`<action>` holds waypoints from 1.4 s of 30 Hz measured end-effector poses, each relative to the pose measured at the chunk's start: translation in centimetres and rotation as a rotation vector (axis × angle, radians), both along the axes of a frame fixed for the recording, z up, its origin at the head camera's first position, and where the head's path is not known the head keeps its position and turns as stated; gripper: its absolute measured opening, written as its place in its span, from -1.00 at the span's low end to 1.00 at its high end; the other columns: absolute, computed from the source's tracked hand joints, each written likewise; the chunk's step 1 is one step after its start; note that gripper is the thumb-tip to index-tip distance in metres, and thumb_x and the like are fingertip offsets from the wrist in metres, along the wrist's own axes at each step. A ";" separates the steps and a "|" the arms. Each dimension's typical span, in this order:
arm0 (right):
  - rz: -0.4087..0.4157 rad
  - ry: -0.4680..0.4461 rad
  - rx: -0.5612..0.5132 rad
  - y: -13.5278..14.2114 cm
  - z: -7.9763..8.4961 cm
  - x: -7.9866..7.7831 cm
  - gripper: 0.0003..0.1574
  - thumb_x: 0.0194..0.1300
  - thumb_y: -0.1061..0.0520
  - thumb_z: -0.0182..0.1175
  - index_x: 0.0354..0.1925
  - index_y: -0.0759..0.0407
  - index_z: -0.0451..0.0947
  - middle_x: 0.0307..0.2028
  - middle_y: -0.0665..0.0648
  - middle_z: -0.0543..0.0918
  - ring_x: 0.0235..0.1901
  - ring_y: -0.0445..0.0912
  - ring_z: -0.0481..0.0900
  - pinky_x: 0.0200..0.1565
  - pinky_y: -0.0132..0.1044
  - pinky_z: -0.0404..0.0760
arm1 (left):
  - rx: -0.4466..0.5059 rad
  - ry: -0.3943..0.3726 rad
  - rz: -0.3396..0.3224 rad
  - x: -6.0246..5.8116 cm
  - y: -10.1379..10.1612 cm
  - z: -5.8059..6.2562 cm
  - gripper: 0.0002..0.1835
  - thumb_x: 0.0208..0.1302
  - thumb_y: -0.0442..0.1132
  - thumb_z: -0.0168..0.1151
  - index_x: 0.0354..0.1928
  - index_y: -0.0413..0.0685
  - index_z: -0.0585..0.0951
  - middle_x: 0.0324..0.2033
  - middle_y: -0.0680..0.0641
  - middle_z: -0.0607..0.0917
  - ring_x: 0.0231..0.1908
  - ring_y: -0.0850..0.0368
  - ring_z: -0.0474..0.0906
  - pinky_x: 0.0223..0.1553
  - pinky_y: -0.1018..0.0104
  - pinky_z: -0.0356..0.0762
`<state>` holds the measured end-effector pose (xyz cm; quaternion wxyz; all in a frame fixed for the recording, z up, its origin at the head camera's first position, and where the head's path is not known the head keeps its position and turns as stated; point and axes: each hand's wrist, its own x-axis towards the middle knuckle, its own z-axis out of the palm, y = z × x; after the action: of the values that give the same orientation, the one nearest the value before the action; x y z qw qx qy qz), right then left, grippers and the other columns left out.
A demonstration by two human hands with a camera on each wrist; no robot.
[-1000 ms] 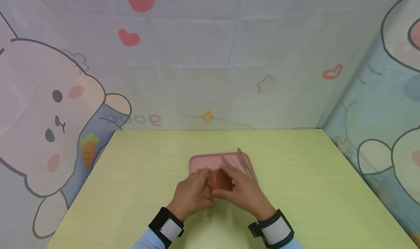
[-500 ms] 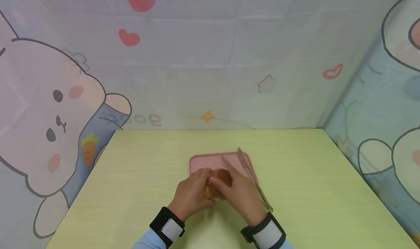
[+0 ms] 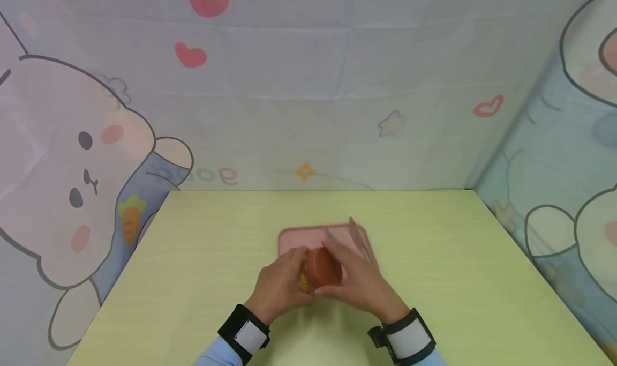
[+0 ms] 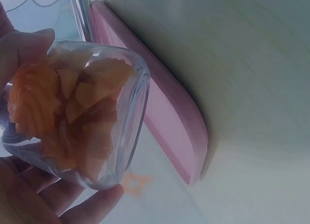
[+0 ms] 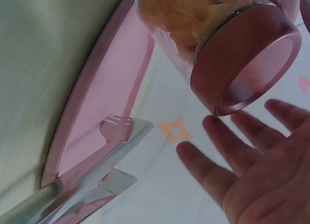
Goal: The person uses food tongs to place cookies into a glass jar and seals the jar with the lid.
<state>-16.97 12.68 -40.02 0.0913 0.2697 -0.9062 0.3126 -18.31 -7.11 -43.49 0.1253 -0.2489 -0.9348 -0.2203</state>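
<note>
My left hand (image 3: 281,283) holds a clear glass jar (image 4: 133,103) on its side, thumb on one side and fingers on the other. Orange, ridged pieces (image 4: 89,107) fill much of it. A reddish-brown lid (image 5: 242,54) covers the jar's end and faces right in the head view. Around that lid my right hand (image 3: 359,283) is spread, fingers loosely extended. In the right wrist view, the fingertips (image 5: 213,124) are right by the lid's rim without curling round it. My left palm is mostly hidden.
Behind the hands, a pink tray (image 3: 299,237) lies on the pale yellow table (image 3: 217,237). Metal tongs (image 5: 92,178) rest across its right side, one end fork-shaped. A printed cloth (image 3: 308,87) hangs along the table's back edge.
My right hand turned inward, its thumb crossing the lid, then turned back outward and spread. My left hand and the jar stay nearly in place.
</note>
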 end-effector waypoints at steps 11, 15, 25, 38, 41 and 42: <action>-0.042 -0.051 -0.046 -0.6 -0.2 0.1 0.07 0.01 -0.25 0.37 0.38 0.16 0.26 0.39 0.22 0.26 0.36 0.06 0.11 0.08 0.04 0.53 | -0.029 -0.007 -0.001 0.0 -0.1 0.2 -0.19 -0.36 0.02 0.48 0.08 0.03 0.40 -0.17 0.03 0.62 -0.29 0.21 0.49 -0.47 0.18 0.58; -0.137 -0.104 -0.079 -1.1 -0.2 0.2 0.14 0.00 -0.36 0.32 0.41 0.09 0.19 0.46 0.26 0.03 0.18 0.02 0.41 -0.03 0.00 0.61 | -0.030 -0.023 0.010 0.0 -0.1 0.3 -0.21 -0.35 0.03 0.49 0.05 0.04 0.40 -0.16 0.03 0.61 -0.31 0.20 0.49 -0.49 0.20 0.56; -0.175 -0.061 -0.071 -1.3 -0.5 0.3 0.18 0.00 -0.43 0.26 0.42 0.09 0.16 0.44 0.32 0.04 0.19 0.12 0.39 -0.04 0.06 0.60 | -0.028 -0.030 0.022 -0.1 -0.1 0.3 -0.24 -0.36 0.01 0.51 0.01 0.04 0.40 -0.22 0.04 0.60 -0.33 0.20 0.47 -0.51 0.21 0.53; -0.055 -0.041 -0.024 -1.1 -0.4 0.2 0.10 -0.05 -0.24 0.41 0.36 0.16 0.28 0.34 0.23 0.36 0.17 0.00 0.42 0.03 -0.01 0.58 | -0.024 -0.014 -0.006 0.0 0.1 0.2 -0.21 -0.37 0.01 0.51 0.04 0.05 0.41 -0.20 0.06 0.60 -0.32 0.23 0.48 -0.53 0.21 0.55; -0.065 -0.024 -0.045 -1.2 -0.6 0.2 0.07 -0.04 -0.22 0.42 0.34 0.20 0.32 0.33 0.25 0.37 0.15 0.03 0.44 0.00 -0.02 0.60 | -0.028 -0.009 -0.008 0.1 0.1 0.2 -0.20 -0.38 0.02 0.51 0.05 0.04 0.41 -0.21 0.06 0.60 -0.32 0.22 0.47 -0.53 0.21 0.55; -0.069 -0.011 -0.046 -1.3 -0.7 0.2 0.06 -0.04 -0.22 0.41 0.33 0.22 0.33 0.32 0.26 0.37 0.15 0.03 0.44 -0.02 -0.02 0.61 | -0.029 -0.008 -0.007 0.1 0.1 0.2 -0.20 -0.38 0.02 0.51 0.05 0.04 0.41 -0.21 0.06 0.60 -0.32 0.22 0.48 -0.52 0.20 0.55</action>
<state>-16.72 11.39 -40.67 0.1033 0.2343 -0.9080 0.3318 -18.23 -6.98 -43.29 0.1174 -0.2532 -0.9374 -0.2082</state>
